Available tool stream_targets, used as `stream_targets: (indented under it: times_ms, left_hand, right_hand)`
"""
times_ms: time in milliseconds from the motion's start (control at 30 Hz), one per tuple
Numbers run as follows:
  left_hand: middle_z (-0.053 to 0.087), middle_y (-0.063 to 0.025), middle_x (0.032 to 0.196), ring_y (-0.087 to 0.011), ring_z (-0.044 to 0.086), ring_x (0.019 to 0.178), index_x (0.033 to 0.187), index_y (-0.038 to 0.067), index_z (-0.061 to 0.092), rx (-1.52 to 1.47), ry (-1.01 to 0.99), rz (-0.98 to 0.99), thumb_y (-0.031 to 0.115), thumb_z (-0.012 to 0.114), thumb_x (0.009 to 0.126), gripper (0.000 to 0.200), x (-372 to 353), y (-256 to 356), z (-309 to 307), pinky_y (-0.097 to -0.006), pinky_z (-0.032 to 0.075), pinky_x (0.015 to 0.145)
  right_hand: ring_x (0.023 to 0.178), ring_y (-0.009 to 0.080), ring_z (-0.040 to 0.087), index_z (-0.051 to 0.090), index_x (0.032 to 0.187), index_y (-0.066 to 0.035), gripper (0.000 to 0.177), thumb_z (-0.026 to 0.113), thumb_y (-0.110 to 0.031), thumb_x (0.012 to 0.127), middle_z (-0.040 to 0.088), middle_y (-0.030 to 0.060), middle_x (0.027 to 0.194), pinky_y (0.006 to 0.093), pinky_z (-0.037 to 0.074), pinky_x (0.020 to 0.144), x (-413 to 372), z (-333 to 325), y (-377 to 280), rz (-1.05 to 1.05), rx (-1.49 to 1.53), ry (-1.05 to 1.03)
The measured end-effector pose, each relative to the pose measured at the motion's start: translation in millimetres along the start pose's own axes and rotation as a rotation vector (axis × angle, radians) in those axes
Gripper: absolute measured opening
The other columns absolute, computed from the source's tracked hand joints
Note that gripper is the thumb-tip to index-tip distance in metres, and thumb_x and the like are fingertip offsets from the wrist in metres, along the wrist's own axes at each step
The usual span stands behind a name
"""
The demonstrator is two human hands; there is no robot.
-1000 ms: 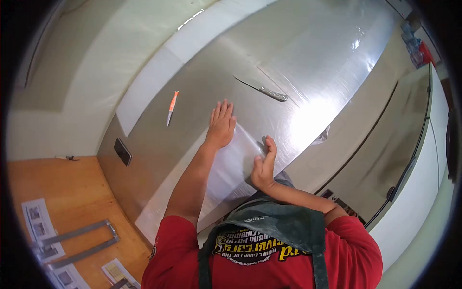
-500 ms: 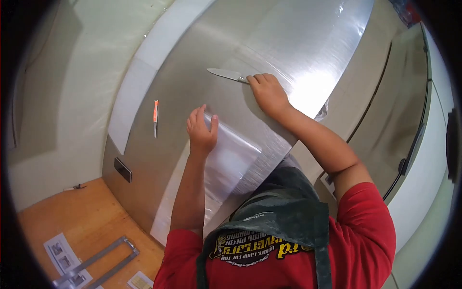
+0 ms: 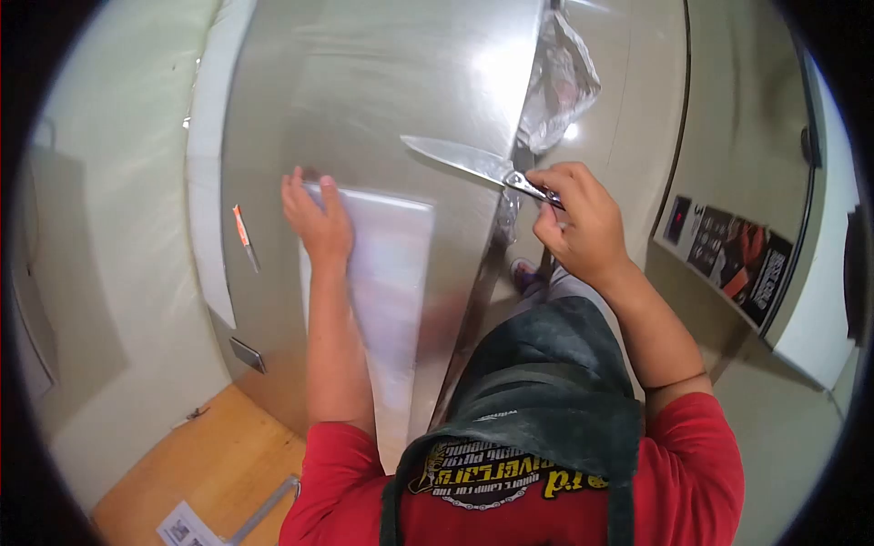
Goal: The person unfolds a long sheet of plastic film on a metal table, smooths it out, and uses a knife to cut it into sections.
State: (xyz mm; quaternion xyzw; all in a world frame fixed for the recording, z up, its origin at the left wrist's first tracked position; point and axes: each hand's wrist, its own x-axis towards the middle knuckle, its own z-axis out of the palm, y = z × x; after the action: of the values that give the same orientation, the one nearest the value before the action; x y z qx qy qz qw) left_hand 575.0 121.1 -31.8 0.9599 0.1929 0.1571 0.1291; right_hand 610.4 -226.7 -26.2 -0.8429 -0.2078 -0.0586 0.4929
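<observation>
My right hand (image 3: 587,223) is wrapped round the dark handle of a knife (image 3: 460,158), lifted off the table near its right edge. The broad silver blade points left over the metal table. My left hand (image 3: 317,217) lies at the upper left corner of a clear plastic sheet (image 3: 387,264), its thumb apart from the fingers. That sheet is flat on the table and runs down beside my left forearm. Farther left on the metal lies a small orange-handled knife (image 3: 241,227), out of reach of both hands' fingers.
The brushed metal table (image 3: 364,100) has a dark phone-like object (image 3: 248,355) near its left corner. Crumpled clear plastic (image 3: 557,86) hangs by the right edge. A wooden surface (image 3: 237,437) with a metal handle stands lower left, a panelled cabinet (image 3: 756,118) at right.
My right hand has raised the knife off the table and moved it right, towards the edge. My left hand stays at the plastic sheet's corner. The camera view has turned.
</observation>
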Motion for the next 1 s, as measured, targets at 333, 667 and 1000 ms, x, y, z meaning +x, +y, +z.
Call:
stream_targets:
  times_ms: [333, 667, 1000]
  left_hand:
    - [0.044, -0.0226, 0.137, -0.0325, 0.04, 0.128, 0.134, -0.004, 0.046, 0.01, -0.139, -0.036, 0.036, 0.042, 0.1, 0.053, 13.2, -5.1, -3.7, -0.041, 0.031, 0.107]
    - [0.054, -0.0175, 0.132, -0.0239, 0.051, 0.122, 0.135, -0.005, 0.048, -0.094, -0.213, -0.125, 0.038, 0.039, 0.102, 0.054, 14.7, -2.0, -10.4, -0.0322, 0.037, 0.103]
    - [0.06, -0.0127, 0.127, -0.0185, 0.054, 0.117, 0.131, -0.004, 0.053, -0.059, -0.206, -0.125, 0.035, 0.043, 0.102, 0.05, 13.6, 4.0, -10.2, -0.0287, 0.039, 0.1]
  right_hand:
    - [0.076, 0.0201, 0.058, 0.068, 0.098, -0.015, 0.034, 0.075, -0.012, 0.066, 0.056, 0.0016, 0.088, 0.0338, 0.041, 0.062, -87.5, -16.5, 33.3, -0.037, -0.111, 0.066]
    - [0.068, 0.0176, 0.051, 0.068, 0.091, -0.01, 0.024, 0.069, -0.013, 0.067, 0.051, 0.0014, 0.081, 0.0327, 0.036, 0.059, -88.3, 4.3, 27.1, -0.157, -0.043, 0.118]
    - [0.066, 0.0163, 0.049, 0.071, 0.096, -0.005, 0.029, 0.067, -0.013, 0.069, 0.056, 0.0044, 0.084, 0.0301, 0.035, 0.055, -88.4, 8.1, 22.4, -0.149, 0.001, 0.062]
